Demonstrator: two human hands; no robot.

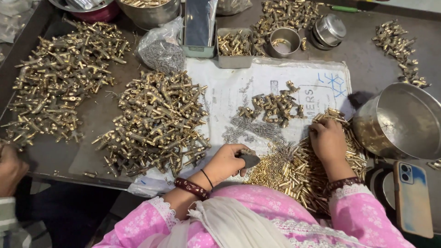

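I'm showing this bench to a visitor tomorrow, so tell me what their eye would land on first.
The big heaps of brass fittings spread over the left half of the table stand out first. Next comes the pile of small brass pins near the front edge, where the right hand rests on them while the left hand holds a small dark tool. A large steel bowl sits at the right, with a phone below it.

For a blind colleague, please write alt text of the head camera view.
A person's left hand holds a dark tool while the right hand rests on small brass pins. Heaps of brass fittings and a steel bowl surround them.
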